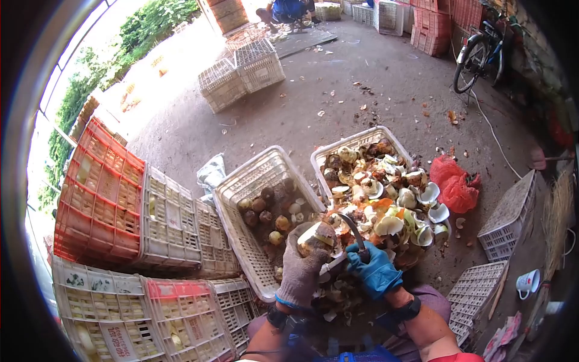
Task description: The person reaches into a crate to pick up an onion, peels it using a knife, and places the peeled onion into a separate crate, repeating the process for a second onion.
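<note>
The left hand, in a grey glove, is closed around a round, partly peeled fruit, held over the near corner of the white basket of brown fruits. The right hand, blue-gloved, grips a curved knife just right of that basket, its blade against the fruit. Further right of that basket, a second basket brims with peelings; left of it stand stacked crates.

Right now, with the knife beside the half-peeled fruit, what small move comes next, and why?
Probably turn the fruit a little in the left hand so the brown skin faces the curved knife in the right hand. Pale flesh shows on top, brown skin lies around it, and the blade sits right beside it.
</note>
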`<move>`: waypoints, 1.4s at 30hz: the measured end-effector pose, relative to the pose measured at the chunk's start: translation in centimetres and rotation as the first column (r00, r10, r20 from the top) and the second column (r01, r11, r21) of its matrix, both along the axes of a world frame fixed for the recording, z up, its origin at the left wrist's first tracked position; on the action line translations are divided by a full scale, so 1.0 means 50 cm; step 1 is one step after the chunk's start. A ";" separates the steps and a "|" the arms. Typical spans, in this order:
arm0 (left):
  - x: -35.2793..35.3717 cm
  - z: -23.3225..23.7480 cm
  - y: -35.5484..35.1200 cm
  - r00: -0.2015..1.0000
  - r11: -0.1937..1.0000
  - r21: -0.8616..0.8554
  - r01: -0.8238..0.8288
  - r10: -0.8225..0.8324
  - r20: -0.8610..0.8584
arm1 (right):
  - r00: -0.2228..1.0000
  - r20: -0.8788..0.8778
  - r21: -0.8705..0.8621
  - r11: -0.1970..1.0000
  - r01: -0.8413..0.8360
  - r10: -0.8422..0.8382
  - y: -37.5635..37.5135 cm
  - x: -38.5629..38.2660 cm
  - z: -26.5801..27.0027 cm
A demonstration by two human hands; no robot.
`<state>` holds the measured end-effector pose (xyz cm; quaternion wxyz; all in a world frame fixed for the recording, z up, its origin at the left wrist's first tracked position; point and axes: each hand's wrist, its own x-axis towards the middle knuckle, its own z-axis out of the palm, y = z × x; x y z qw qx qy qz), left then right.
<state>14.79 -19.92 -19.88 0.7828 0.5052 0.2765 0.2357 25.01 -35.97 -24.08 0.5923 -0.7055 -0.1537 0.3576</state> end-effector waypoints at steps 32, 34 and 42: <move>0.002 0.046 -0.018 0.995 0.988 0.124 0.088 -0.081 -0.062 | 0.946 0.320 -0.026 0.998 -0.053 0.059 -0.022 -0.010 -0.017; 0.001 0.017 -0.006 0.991 0.990 0.058 0.130 -0.132 0.038 | 0.994 -0.045 -0.026 0.995 -0.100 0.099 -0.025 -0.001 -0.001; 0.002 -0.013 0.002 0.971 0.947 -0.289 0.143 -0.078 0.227 | 0.830 -0.517 0.222 0.969 -0.106 0.210 -0.047 0.041 0.068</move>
